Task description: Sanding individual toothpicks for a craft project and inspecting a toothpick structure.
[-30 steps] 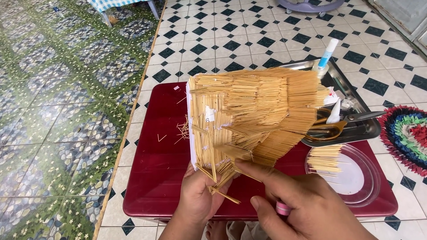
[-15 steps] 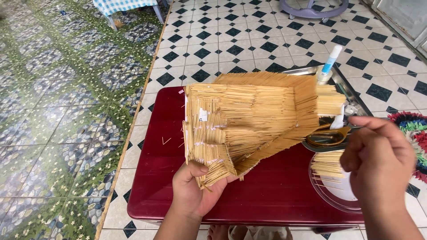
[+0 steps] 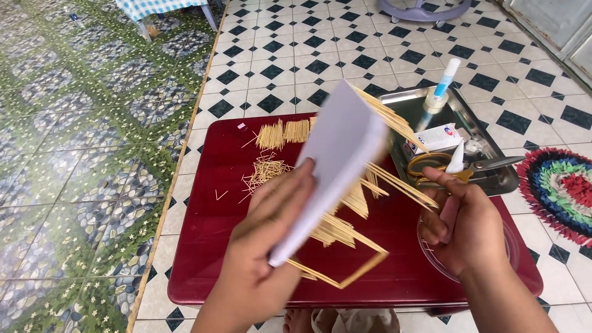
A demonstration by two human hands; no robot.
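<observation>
Now, from the head camera, the left hand [image 3: 262, 246] grips one white paper-backed model of glued yellow toothpicks [image 3: 345, 160] above the dark red low table [image 3: 209, 246]. Beside it the right hand [image 3: 465, 225] is half curled, pinching something too small to tell. One steel tray [image 3: 487, 132] holds one pair of scissors [image 3: 456, 169] and one glue bottle [image 3: 439, 92].

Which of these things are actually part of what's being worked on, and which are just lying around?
In use:
left hand gripping the white card panel covered in thin sticks
right hand beside it
loose sticks on the red table

Lying about:
scissors, glue bottle in the metal tray
rag rug
</observation>
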